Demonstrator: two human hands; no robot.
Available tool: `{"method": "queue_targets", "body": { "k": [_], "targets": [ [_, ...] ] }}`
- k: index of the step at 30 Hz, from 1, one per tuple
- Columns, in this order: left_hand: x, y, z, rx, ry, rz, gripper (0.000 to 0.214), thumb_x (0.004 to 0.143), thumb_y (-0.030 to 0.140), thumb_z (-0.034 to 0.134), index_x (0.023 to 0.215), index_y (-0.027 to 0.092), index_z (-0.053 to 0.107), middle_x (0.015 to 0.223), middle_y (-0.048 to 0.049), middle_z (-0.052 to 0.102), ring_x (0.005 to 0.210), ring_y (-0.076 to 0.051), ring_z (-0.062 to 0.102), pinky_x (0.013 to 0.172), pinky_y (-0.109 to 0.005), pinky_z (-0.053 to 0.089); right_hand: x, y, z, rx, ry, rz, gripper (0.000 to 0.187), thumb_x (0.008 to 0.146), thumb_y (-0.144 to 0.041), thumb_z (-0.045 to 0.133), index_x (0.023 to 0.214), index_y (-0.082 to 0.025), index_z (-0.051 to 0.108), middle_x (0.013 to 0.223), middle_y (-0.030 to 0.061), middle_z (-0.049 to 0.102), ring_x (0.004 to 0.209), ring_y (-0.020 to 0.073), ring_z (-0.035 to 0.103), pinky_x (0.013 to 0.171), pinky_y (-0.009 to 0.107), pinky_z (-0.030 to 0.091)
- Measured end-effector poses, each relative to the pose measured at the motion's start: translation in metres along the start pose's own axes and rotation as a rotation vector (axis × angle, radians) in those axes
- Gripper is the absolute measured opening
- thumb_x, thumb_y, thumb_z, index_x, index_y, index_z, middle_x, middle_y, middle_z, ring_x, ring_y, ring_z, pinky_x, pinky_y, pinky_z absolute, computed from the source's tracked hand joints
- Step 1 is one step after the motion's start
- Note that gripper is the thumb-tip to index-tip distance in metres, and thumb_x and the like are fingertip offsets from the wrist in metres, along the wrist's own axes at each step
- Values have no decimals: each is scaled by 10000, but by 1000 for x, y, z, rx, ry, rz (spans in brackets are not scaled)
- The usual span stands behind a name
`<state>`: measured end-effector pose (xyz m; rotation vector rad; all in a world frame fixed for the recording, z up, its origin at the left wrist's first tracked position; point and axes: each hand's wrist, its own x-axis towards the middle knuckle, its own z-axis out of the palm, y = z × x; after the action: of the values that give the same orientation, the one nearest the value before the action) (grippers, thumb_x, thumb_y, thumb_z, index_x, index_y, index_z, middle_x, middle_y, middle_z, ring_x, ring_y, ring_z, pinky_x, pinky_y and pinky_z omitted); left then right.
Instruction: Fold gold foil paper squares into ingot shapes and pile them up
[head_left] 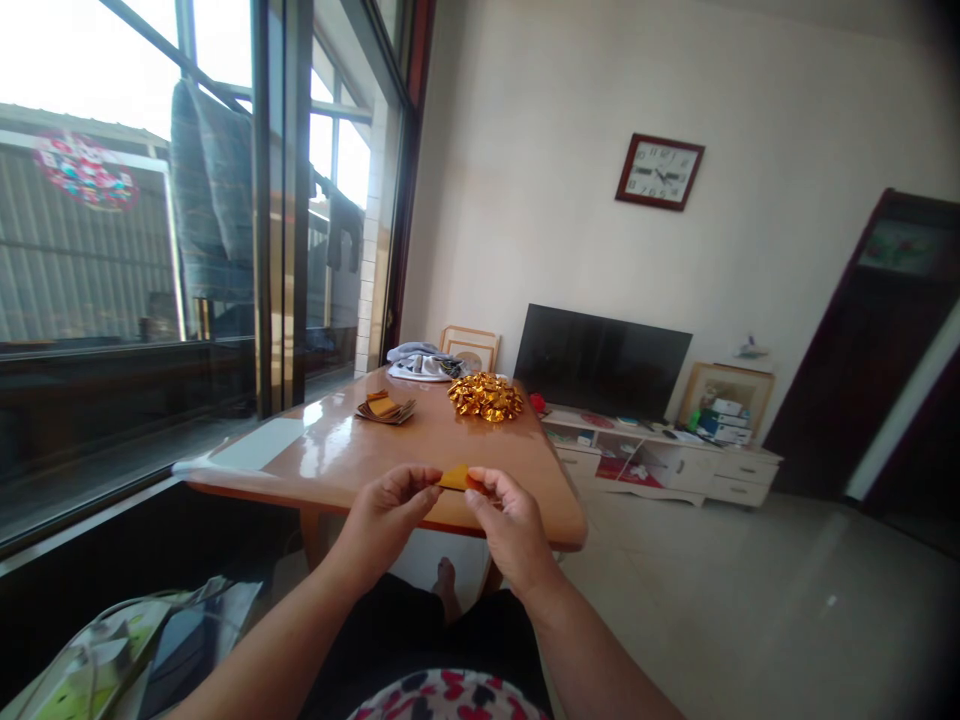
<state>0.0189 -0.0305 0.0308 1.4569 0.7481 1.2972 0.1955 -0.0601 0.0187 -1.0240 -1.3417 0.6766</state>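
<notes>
Between my two hands, at the table's near edge, is a small piece of gold paper (454,478). My left hand (401,508) pinches its left end between thumb and fingers. The right end is pinched by my right hand (510,515), whose fingers cover part of it. Farther back on the table (352,455) lies a fanned stack of gold and brown paper sheets (385,407). To the right of that stack sits a heap of shiny gold folded pieces (486,397).
Folded cloth (424,362) lies at the table's far end. Beyond it, a television (604,360) stands on a white cabinet (679,465). A window runs along the left. Low at the left is a bag with cables (127,650).
</notes>
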Motion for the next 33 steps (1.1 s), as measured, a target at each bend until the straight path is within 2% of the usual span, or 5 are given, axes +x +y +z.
{"method": "queue_targets", "body": {
  "k": [10, 18, 24, 27, 33],
  "targets": [
    [2, -6, 6, -31, 101, 6, 321, 719, 329, 770, 983, 158, 707, 922, -50, 714, 868, -196, 625, 779, -293, 459, 0, 2, 4, -103, 34, -35, 349, 833, -281, 648, 1172, -201, 668, 1160, 68, 719, 1009, 218, 664, 874, 319, 509],
    [9, -16, 11, -55, 167, -30, 307, 729, 349, 739, 969, 159, 717, 833, -19, 692, 727, -141, 588, 689, -255, 430, 5, 15, 9, -163, 90, -112, 302, 829, -229, 593, 1122, -209, 661, 1099, 54, 722, 1018, 211, 651, 934, 338, 489],
    [21, -26, 14, -130, 271, -24, 339, 668, 368, 782, 903, 136, 705, 740, -13, 670, 668, -130, 577, 650, -255, 428, 8, 27, 10, -173, 230, -85, 457, 801, -276, 651, 1246, -199, 582, 1168, 101, 684, 1037, 224, 644, 924, 355, 500],
    [25, -30, 11, -154, 314, -18, 346, 647, 351, 793, 895, 130, 698, 724, -8, 661, 658, -122, 570, 639, -251, 421, 7, 31, 10, -190, 257, -1, 395, 784, -321, 684, 1145, -187, 599, 1027, 87, 708, 920, 219, 667, 839, 339, 519],
    [26, -40, 11, -150, 312, -32, 352, 663, 347, 795, 919, 127, 694, 733, -4, 652, 672, -120, 564, 657, -252, 423, 6, 34, 13, -138, 156, 87, 226, 833, -389, 644, 933, -186, 654, 771, 24, 703, 699, 189, 646, 651, 288, 490]
  ]
}}
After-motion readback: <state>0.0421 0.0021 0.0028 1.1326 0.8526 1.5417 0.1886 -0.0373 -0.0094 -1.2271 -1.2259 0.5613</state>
